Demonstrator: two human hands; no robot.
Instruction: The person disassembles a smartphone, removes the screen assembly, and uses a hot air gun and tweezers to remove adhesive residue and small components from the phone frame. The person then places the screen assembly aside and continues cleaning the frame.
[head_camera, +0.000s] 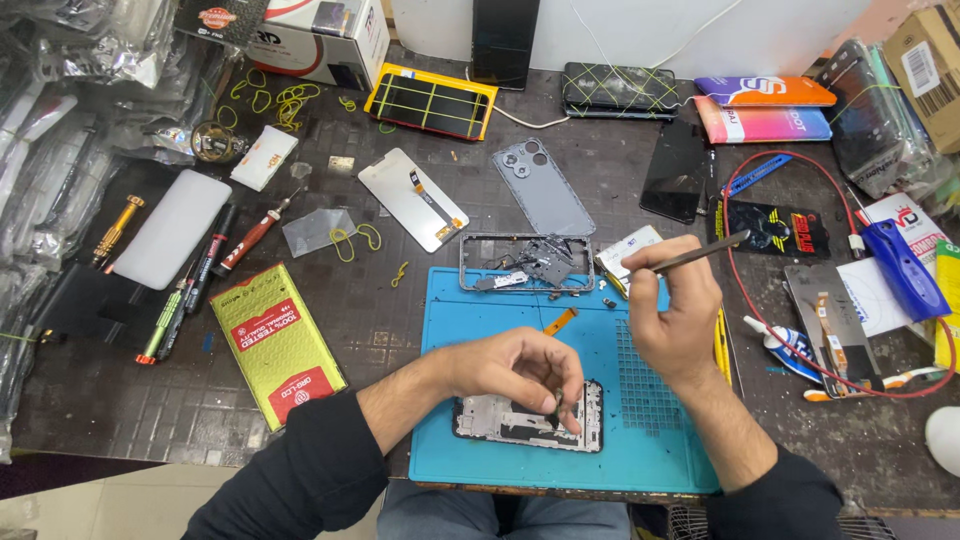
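My left hand (522, 372) rests over an opened phone frame (490, 420) on the blue work mat (470, 320), pinching a small dark part between its fingertips just above the frame. My right hand (678, 315) is raised above the mat's right side, closed on a thin dark tool (712, 248) that points up and to the right. A second bare phone frame with loose parts (527, 263) lies at the mat's far edge. An orange flex strip (560, 320) lies on the mat between the two frames.
A grey phone back cover (543, 187) and a display panel (412, 199) lie beyond the mat. Screwdrivers (250, 238) and a yellow-green box (277, 343) sit left. A red cable (740, 290), blue tool (905, 268) and glue tube (790, 345) crowd the right.
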